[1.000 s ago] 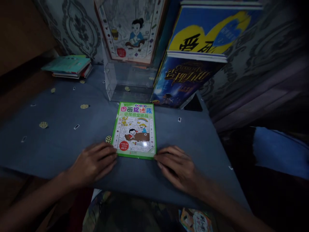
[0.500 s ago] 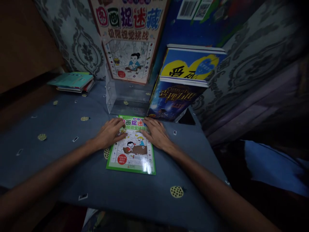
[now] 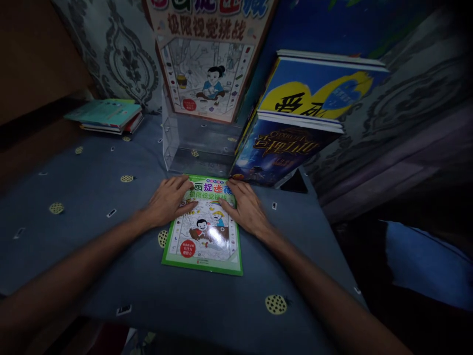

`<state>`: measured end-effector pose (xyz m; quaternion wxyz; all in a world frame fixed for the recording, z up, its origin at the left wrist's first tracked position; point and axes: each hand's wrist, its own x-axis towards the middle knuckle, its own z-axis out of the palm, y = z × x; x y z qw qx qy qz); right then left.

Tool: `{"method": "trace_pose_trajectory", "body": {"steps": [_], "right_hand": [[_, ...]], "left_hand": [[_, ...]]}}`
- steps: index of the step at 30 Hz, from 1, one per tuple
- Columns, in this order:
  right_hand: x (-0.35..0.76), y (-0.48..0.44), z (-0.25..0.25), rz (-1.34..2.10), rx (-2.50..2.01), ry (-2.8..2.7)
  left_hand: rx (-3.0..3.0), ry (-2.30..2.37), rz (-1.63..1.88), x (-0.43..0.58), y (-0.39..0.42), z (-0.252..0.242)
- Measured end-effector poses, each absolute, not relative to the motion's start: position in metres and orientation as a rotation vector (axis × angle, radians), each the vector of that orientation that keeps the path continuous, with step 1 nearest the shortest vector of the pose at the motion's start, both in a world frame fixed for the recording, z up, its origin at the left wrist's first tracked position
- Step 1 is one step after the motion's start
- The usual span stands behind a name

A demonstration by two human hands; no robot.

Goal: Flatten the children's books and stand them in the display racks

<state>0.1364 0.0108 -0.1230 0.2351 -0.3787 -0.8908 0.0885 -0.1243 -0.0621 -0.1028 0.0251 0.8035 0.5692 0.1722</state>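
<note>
A green-edged picture book with colourful Chinese lettering and cartoon figures lies flat, cover up, on the cloth-covered table. At its upper left side rests my left hand, open, its thumb stretched over the cover. My right hand lies on the upper right side, also open, with thumb and fingers apart. Both hands touch the cover and hide parts of the title and the side edges. Just beyond the book's top edge stands a clear acrylic rack.
Upright behind is a larger book with similar lettering. To its right, a yellow-and-blue book and a dark blue book lean in a row. A stack of thin books sits at the back left. Patterned curtain hangs behind.
The view has shifted slightly closer, so the standing books appear larger and further right. My hands stay on the picture book, with the right hand slightly further out and more of the cover showing.
</note>
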Motion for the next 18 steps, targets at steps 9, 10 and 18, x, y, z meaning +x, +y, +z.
{"method": "trace_pose_trajectory", "body": {"steps": [9, 10, 18], "right_hand": [[0.14, 0.003, -0.122, 0.256, -1.123, -2.47], [0.141, 0.0, -0.123, 0.252, -1.141, -2.467], [0.148, -0.016, -0.124, 0.172, -1.181, -2.479]], "left_hand": [[2.409, 1.887, 0.548, -0.123, -0.065, -0.104], [2.393, 1.922, 0.541, -0.122, -0.067, -0.103], [2.149, 1.878, 0.775, -0.121, -0.067, -0.098]]}}
